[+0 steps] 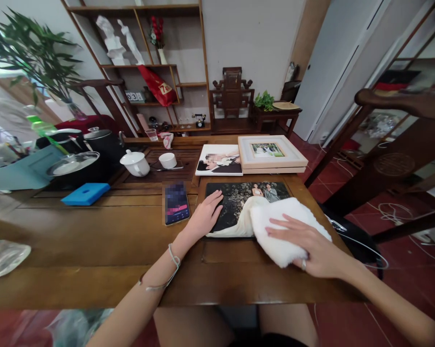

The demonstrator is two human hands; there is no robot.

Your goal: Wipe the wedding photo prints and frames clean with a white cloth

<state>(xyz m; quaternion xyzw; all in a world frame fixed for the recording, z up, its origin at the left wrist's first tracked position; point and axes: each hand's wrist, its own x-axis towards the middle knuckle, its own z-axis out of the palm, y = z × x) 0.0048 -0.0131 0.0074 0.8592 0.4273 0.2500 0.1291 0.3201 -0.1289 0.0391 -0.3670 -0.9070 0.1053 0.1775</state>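
Note:
A dark wedding photo panel (pixel 230 202) lies flat on the wooden table, showing a couple and a long pale dress train. My left hand (pixel 206 214) rests on its left edge, fingers stretched out and nothing held. On the panel's right part, and hanging past its lower right corner, is a folded white towel (pixel 278 217). My right hand (pixel 297 238) presses down on this towel with fingers over its top and the thumb side at its near edge. The towel hides the panel's right end.
Behind the panel lie a smaller photo print (pixel 219 166) and stacked light frames (pixel 290 153). A phone (pixel 176 205) is left of my left hand. Farther left are a blue sponge block (pixel 86 193), a lidded white cup (pixel 135 164) and a black pot (pixel 73 168). A chair (pixel 380 159) stands right.

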